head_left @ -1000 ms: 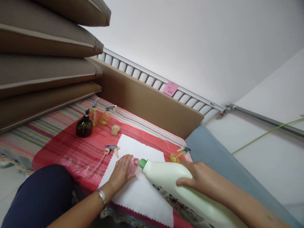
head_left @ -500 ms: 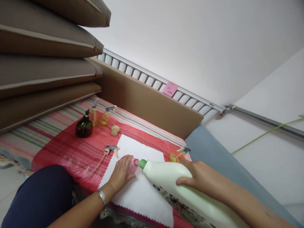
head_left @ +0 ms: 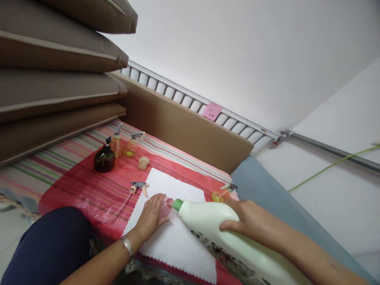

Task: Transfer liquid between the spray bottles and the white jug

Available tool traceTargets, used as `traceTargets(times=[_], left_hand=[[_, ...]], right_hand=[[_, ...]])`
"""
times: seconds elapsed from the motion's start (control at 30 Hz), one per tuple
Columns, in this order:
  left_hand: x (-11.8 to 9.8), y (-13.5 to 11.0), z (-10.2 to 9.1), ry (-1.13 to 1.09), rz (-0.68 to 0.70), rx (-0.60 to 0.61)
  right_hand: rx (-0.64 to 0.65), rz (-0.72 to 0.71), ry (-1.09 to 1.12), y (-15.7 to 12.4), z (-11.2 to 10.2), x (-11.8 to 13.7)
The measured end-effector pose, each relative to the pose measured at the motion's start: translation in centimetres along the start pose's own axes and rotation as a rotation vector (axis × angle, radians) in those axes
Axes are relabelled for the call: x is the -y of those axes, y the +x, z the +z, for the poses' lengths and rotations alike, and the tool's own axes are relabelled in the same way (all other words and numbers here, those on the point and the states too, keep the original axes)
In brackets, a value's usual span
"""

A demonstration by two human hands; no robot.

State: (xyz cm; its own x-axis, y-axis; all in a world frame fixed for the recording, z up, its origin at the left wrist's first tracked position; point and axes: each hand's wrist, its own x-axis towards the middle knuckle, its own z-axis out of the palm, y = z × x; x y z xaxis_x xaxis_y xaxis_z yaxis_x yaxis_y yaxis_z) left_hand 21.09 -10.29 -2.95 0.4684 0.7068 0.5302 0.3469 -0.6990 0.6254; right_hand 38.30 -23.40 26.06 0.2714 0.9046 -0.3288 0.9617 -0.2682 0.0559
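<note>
My left hand (head_left: 151,215) is wrapped round a small clear pink bottle (head_left: 166,207) whose neck stands uncapped, over a white cloth (head_left: 181,237) with zigzag edges. In my right hand (head_left: 242,221) is a large pale green jug-like bottle (head_left: 204,213), tipped nearly flat. Its green spout (head_left: 178,204) meets or nearly meets the mouth of the pink bottle. Whether liquid flows cannot be made out. Left of the cloth lies a loose spray trigger head (head_left: 138,187) with its long dip tube (head_left: 120,208).
Yellow spray bottles (head_left: 130,148) and a dark green pump bottle (head_left: 104,158) stand at the back left, near a small pale cap-like piece (head_left: 143,162). Another yellow spray bottle (head_left: 221,194) is beyond my right hand. Stacked cushions (head_left: 59,87) rise on the left.
</note>
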Motion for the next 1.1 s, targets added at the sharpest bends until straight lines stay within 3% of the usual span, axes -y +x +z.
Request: traceTargets(times=[1.1], left_hand=[[0.06, 0.0, 0.01, 0.006, 0.013, 0.001]], right_hand=[[0.006, 0.007, -0.007, 0.0, -0.17, 0.21]])
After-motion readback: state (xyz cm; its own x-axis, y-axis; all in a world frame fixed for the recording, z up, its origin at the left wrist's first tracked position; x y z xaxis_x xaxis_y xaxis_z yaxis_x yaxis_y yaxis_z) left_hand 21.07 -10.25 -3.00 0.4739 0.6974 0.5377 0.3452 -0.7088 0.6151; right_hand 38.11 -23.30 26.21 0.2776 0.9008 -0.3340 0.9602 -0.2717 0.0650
